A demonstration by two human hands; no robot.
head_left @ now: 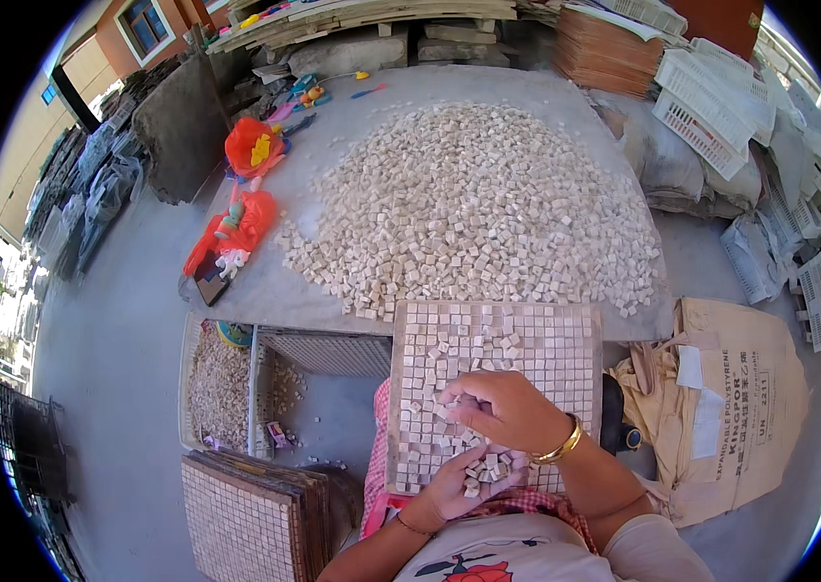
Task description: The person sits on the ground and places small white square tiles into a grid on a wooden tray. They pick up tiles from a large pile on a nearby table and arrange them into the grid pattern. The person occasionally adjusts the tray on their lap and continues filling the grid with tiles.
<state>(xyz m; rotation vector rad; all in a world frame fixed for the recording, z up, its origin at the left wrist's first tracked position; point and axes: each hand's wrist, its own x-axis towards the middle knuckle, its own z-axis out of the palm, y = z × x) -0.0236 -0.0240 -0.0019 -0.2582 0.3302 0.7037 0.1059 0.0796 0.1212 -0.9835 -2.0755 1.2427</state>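
Note:
A square grid tray (595,335) rests on my lap, its small compartments partly filled with pale stone cubes. Loose cubes (449,342) lie on top of the grid, mostly in its left and middle part. My left hand (451,485) is cupped palm up over the tray's near edge and holds several stone cubes (493,468). Just above it, my right hand (502,409), with a gold bracelet (563,441) at the wrist, is over the middle of the tray. Its fingers are curled toward the thumb; what they pinch, if anything, is hidden.
A large heap of stone cubes (468,204) covers the grey table (333,315) ahead. Red plastic bags (253,218), toys and a phone (209,286) lie at its left. Below stand a white crate of chips (187,388) and stacked tile sheets (236,514). A tan sack (750,407) lies right.

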